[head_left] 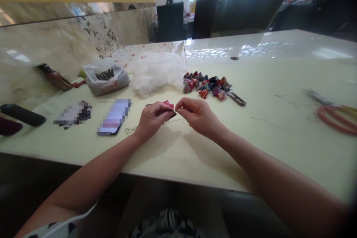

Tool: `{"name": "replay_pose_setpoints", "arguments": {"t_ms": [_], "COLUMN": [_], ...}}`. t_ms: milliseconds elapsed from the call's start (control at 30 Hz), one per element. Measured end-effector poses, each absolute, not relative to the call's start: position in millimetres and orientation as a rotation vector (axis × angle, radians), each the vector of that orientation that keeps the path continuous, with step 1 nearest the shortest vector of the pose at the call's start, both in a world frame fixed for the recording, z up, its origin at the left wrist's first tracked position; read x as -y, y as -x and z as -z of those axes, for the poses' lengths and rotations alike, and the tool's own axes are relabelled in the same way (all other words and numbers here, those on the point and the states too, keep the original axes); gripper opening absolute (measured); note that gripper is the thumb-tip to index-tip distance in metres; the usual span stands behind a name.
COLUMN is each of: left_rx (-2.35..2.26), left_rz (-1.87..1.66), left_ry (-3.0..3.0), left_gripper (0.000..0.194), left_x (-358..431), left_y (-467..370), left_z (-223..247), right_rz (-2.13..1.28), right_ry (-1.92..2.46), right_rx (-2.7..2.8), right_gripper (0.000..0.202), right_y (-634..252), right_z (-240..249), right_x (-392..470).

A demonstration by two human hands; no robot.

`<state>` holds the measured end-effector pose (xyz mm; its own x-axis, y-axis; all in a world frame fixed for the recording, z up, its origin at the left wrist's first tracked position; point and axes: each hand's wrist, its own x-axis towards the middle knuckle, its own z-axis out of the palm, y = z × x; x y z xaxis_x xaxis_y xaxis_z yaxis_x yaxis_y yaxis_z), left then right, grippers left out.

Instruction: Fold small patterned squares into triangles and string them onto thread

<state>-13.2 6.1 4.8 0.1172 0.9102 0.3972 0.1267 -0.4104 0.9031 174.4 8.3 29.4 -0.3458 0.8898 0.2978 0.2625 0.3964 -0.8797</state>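
My left hand (149,121) pinches a small folded piece of red and dark fabric (168,103) between thumb and fingers, above the table's near half. Close on its right, my right hand (196,115) is closed in a pinch near the fabric's edge. Whatever lies between those fingertips is too small to make out. A dark thread (129,131) curls on the table beneath my left hand. Beyond my hands lies a cluster of small patterned fabric pieces (205,84), stuffed-looking and pointed, with a pair of thread snips (237,98) at their right.
White fluffy stuffing (156,74) lies behind my hands. Left of it stands a plastic bag (110,85) with dark bits inside. A phone (115,117), fabric scraps (74,115), a dark thread spool (23,115) and a brown bottle (54,76) are leftward. Orange-handled scissors (336,119) lie far right.
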Motion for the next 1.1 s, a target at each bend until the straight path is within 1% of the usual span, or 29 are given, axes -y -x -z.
{"name": "replay_pose_setpoints", "arguments": {"t_ms": [200, 367, 433, 533, 600, 667, 733, 833, 900, 1100], "left_rx": [-1.07, -1.046, -1.02, -1.027, -1.032, -1.015, -1.003, -1.017, -1.033, -1.03], "left_rz": [-1.37, -1.383, -1.387, -1.375, -1.361, -1.346, -1.332, -1.337, -1.345, -1.36], "left_ry": [-1.675, -1.76, -1.782, -1.76, -1.725, -1.69, -1.653, -1.605, -1.59, -1.586], "left_gripper": [0.021, 0.023, 0.025, 0.029, 0.03, 0.029, 0.028, 0.025, 0.023, 0.021], "left_x": [-6.6, -7.7, -7.7, -7.4, -7.4, -7.7, -7.9, -7.8, -7.5, -6.9], "left_y": [13.5, 13.5, 13.5, 13.5, 13.3, 13.0, 12.7, 12.7, 13.0, 13.3], "left_z": [-3.4, -1.3, -1.5, -2.3, -2.4, -2.0, -1.5, -1.4, -1.8, -2.3], "right_rz": [-0.894, -0.905, -1.01, -1.304, -1.466, -1.516, -1.412, -1.089, -0.942, -0.88], "right_ry": [1.042, 1.031, 1.005, 0.953, 0.883, 0.837, 0.871, 0.967, 0.997, 1.049], "right_rx": [1.873, 1.884, 1.829, 1.638, 1.504, 1.445, 1.507, 1.726, 1.819, 1.852], "right_gripper": [0.014, 0.015, 0.014, 0.013, 0.016, 0.017, 0.015, 0.013, 0.015, 0.014], "right_y": [-176.4, -175.5, -174.5, -173.1, -172.9, -173.4, -174.2, -175.0, -175.0, -175.3], "right_z": [-34.6, -35.5, -33.9, -31.1, -30.2, -30.3, -31.1, -33.2, -34.9, -36.6], "right_x": [-7.2, -6.8, -6.8, -7.2, -7.7, -8.2, -8.6, -8.2, -7.4, -6.7]}}
